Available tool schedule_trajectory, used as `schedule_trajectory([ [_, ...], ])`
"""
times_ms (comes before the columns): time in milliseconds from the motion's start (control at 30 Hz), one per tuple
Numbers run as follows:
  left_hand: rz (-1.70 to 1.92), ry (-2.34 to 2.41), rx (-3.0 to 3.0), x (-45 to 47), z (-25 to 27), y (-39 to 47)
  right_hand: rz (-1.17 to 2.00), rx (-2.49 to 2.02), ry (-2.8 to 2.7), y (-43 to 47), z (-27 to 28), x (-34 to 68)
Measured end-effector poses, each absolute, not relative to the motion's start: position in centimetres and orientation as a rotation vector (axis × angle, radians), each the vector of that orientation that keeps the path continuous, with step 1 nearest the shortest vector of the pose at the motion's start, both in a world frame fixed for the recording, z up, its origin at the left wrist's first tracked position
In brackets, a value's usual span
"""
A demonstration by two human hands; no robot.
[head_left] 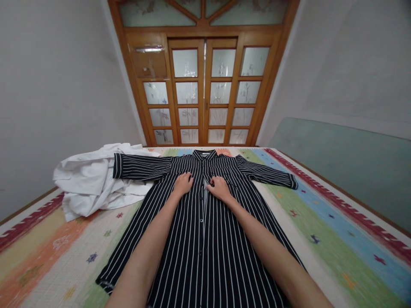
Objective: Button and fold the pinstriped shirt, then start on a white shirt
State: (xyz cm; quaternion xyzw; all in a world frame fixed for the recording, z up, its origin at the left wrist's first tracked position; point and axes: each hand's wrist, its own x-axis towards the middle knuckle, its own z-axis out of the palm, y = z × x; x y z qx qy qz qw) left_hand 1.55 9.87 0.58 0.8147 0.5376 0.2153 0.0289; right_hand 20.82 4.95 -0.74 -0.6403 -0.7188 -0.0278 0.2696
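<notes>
A black shirt with white stripes (221, 239) lies front up, its collar at the far end and its sleeves spread to both sides. Its front opening runs down the middle, parted below the chest, with buttons along the left edge. My left hand (183, 184) rests on the chest just left of the opening, fingers slightly bent and lying on the cloth. On the other side, my right hand (219, 188) has its thumb and fingers closed on the edge of the opening. The shirt's lower hem runs out of view at the bottom.
A crumpled white cloth garment (93, 179) lies at the left, partly under the shirt's left sleeve. Beneath everything spreads a colourful striped cover (321, 218). A pale green headboard-like panel (346, 158) stands at the right. Wooden doors with glass panes (205, 90) close the far side.
</notes>
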Motion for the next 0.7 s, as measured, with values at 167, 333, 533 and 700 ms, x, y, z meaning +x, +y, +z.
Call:
schedule_trajectory([
  [167, 0.675, 1.668, 2.49, 0.8, 0.6, 10.1, -0.004, -1.691, -1.932, 5.0, -0.9, 21.5],
  [333, 0.779, 1.492, 2.6, 1.5, 1.1, 9.1, 0.1, -1.595, -1.928, 5.3, -1.0, 21.5],
  [533, 0.73, 1.271, 2.697, 3.3, 1.1, 8.1, 0.132, -1.451, -1.87, 5.7, -1.1, 21.7],
  [700, 0.631, 1.282, 2.762, 4.0, 1.4, 8.1, 0.095, -1.377, -1.854, 5.5, -0.8, 21.7],
])
